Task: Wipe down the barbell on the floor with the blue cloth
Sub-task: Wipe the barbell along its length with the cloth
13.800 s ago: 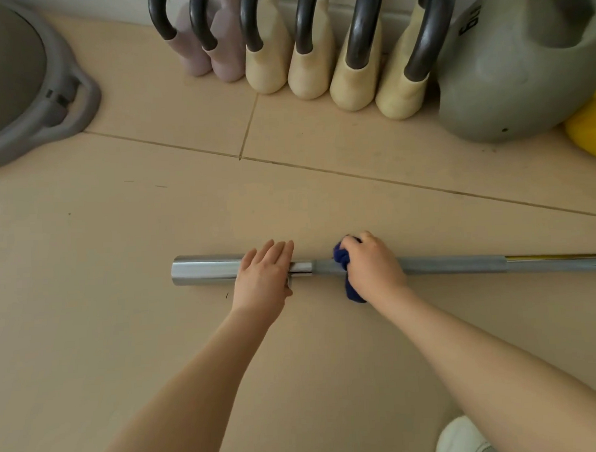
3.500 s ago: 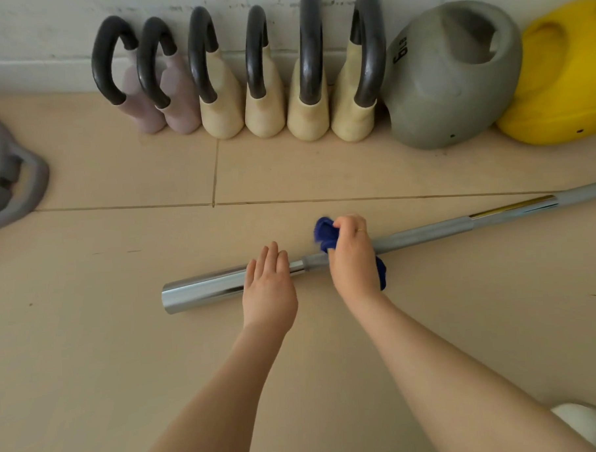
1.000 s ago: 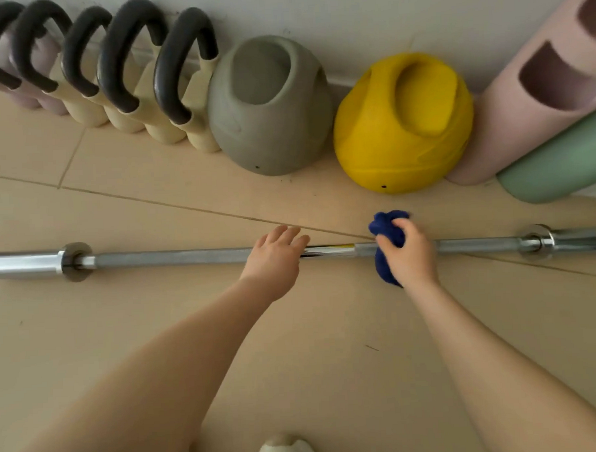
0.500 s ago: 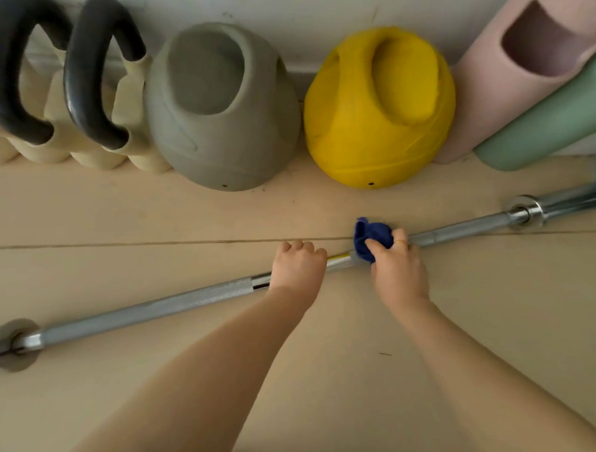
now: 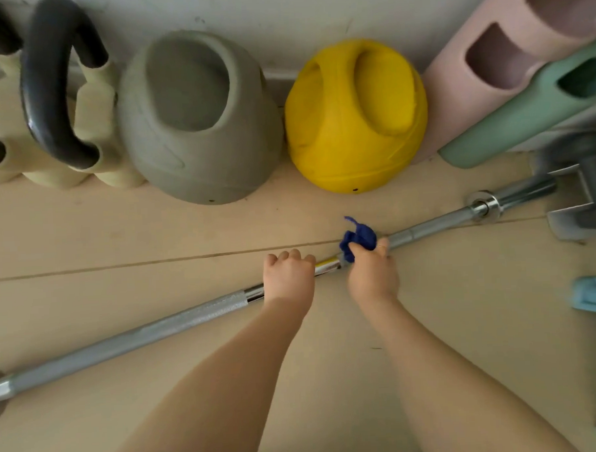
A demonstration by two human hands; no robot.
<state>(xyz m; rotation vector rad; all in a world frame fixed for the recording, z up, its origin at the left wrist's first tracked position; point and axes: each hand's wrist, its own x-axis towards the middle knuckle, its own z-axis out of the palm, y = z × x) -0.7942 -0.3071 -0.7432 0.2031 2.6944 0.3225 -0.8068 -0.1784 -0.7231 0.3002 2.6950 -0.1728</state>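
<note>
1. Beige tiled floor (image 5: 85, 235) meets a pale wall at the top of the view, with equipment lined along the wall's foot.
2. Long silver steel barbell (image 5: 141, 335) lies flat on the floor. Its long axis runs diagonally, from the lower left edge of the view up toward the right, where a chrome collar (image 5: 482, 206) marks the start of the sleeve. That far end points at a grey metal stand (image 5: 582, 193) by the right edge.
3. Left hand (image 5: 288, 281) rests on top of the shaft near its middle, fingers curled over the far side of the bar.
4. Right hand (image 5: 372, 274) sits just beside the left, further along the shaft. Its grip is closed round a bunched dark blue cloth (image 5: 358, 238), which is pressed onto the bar; a loose corner of the cloth sticks up beyond the fingers.
5. Short bright section of shaft shows between the two hands.
6. Against the wall: cream kettlebells with black handles (image 5: 55, 99), a grey soft kettlebell (image 5: 196, 127), a yellow soft kettlebell (image 5: 353, 121), a pink foam cylinder (image 5: 487, 46) and a green foam cylinder (image 5: 524, 113), the last two leaning.
</note>
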